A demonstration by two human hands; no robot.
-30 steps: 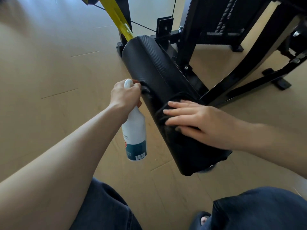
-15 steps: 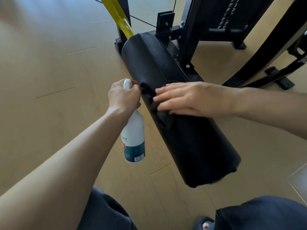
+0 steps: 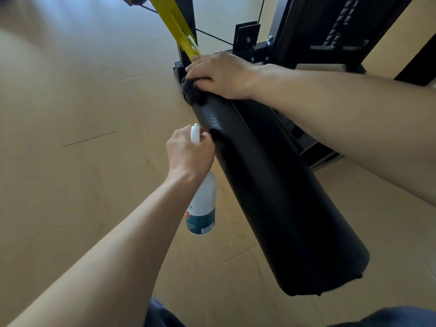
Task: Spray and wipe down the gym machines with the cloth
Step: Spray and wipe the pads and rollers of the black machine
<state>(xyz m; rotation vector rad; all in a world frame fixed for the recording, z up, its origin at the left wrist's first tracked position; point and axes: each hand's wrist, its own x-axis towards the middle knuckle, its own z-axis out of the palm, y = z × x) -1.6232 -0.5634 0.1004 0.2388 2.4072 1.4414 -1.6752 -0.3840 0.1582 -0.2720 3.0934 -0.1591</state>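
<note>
A long black padded roller (image 3: 271,190) of the gym machine runs from the upper middle down to the lower right. My right hand (image 3: 219,73) lies on its far end and presses a dark cloth (image 3: 190,89) against the pad; the fingers look fairly flat. My left hand (image 3: 188,152) grips the neck of a white spray bottle (image 3: 203,208) with a teal label, which hangs down just left of the roller. The bottle's black nozzle nearly touches the pad.
The black machine frame (image 3: 290,43) with its weight stack stands behind the roller. A yellow bar (image 3: 175,24) slants up at the top, with a thin cable (image 3: 212,36) beside it. Tan wooden floor (image 3: 82,114) spreads to the left. My dark trousers (image 3: 162,315) show at the bottom edge.
My right hand has slid the cloth along the roller from its near part up to its far end. My left hand and the bottle have stayed by the roller's side.
</note>
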